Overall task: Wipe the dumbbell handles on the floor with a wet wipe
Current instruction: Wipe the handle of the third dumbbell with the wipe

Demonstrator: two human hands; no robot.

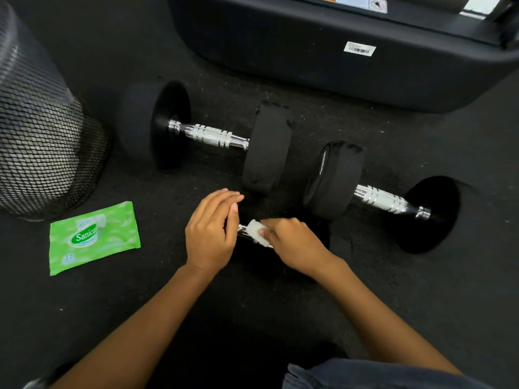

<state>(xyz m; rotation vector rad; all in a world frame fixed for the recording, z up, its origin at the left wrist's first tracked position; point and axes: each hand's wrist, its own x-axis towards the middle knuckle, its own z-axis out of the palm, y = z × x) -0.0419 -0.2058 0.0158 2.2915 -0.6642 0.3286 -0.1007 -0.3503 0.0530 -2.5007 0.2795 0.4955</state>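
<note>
My right hand (292,242) pinches a white wipe (257,231) onto the nearest dumbbell handle (243,231). My left hand (209,234) rests open on its left end. The wipe pack (94,238) lies left, with a second dumbbell (207,134) and a third dumbbell (382,202) beyond.

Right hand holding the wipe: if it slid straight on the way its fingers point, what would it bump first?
Probably the left hand, which covers the same chrome handle just beyond the wet wipe. The right hand points left along that handle, though depth is hard to judge.
</note>
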